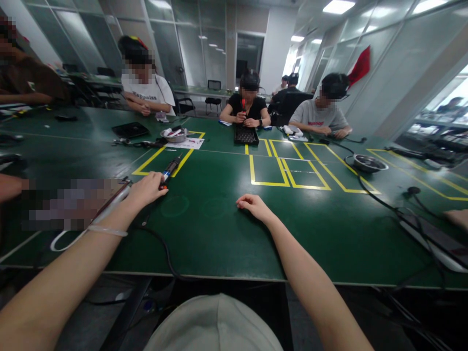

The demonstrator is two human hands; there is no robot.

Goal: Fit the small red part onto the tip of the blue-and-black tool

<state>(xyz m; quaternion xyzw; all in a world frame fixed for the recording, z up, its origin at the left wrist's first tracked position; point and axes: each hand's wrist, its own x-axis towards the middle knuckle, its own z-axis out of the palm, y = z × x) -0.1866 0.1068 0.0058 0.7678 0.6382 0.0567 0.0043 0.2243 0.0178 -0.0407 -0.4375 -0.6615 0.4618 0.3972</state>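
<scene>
My left hand (146, 190) lies on the green table (219, 234), fingers closed round the near end of an electric screwdriver (170, 170) with a black, blue and red body; its tip points away from me. A black cable runs from it toward the table's near edge. My right hand (254, 204) rests on the table to the right, fingers loosely curled under, with nothing visible in it. A thin band sits on my left wrist.
Yellow tape rectangles (288, 170) mark the table. A metal bowl (370, 163) and cables lie at the right, a black tray (246, 135) and a small bowl (174, 134) farther back. Several people sit across the table. A neighbour's arm (10, 187) lies at left.
</scene>
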